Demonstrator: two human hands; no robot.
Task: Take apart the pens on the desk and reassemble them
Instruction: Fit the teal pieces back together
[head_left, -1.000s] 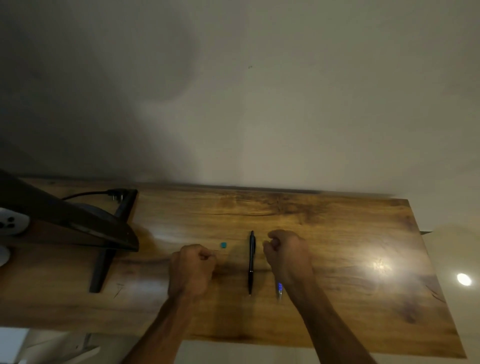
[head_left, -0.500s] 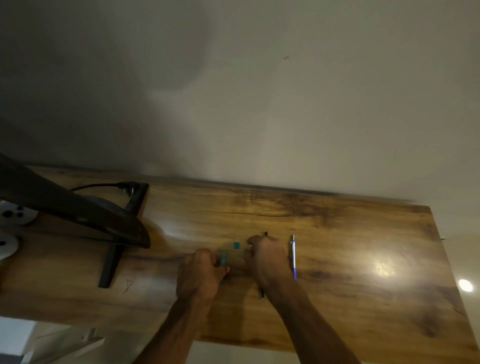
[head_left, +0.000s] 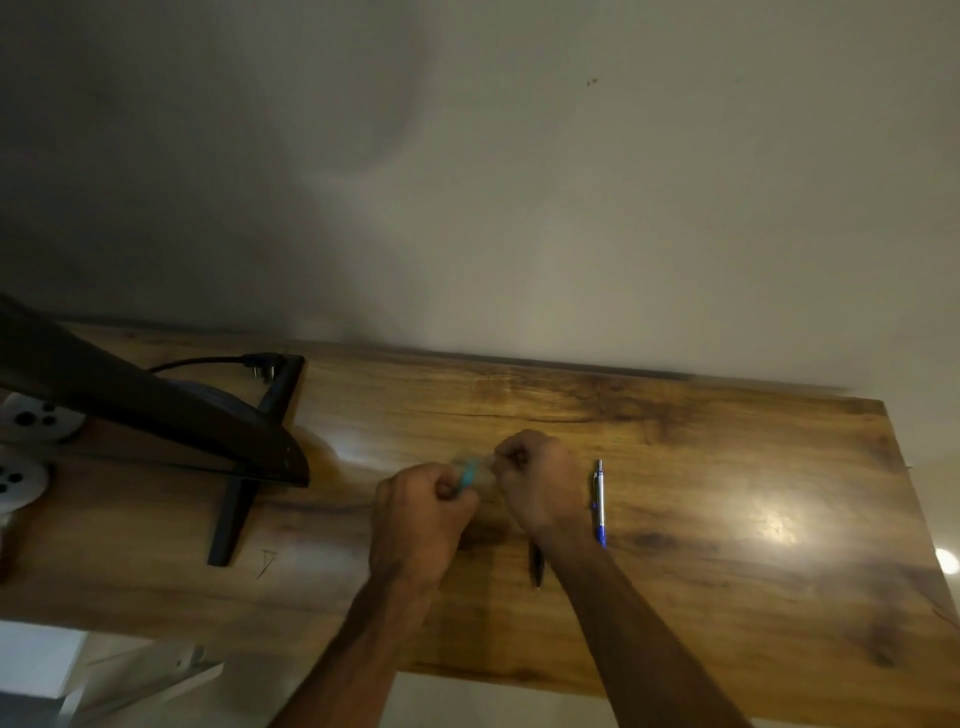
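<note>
Both hands meet above the middle of the wooden desk. My left hand grips the lower end of a teal pen. My right hand pinches its upper end, which looks clear and blurred. A silver and blue pen lies on the desk just right of my right hand. A black pen lies under my right wrist, only its lower tip showing.
A dark monitor on a black stand fills the left of the desk, with a black cable and plug behind it. White round objects sit at the far left. A wall rises behind the desk.
My hands have come together from either side of the black pen and now hold the teal pen between them. The small teal piece on the desk is no longer visible.
</note>
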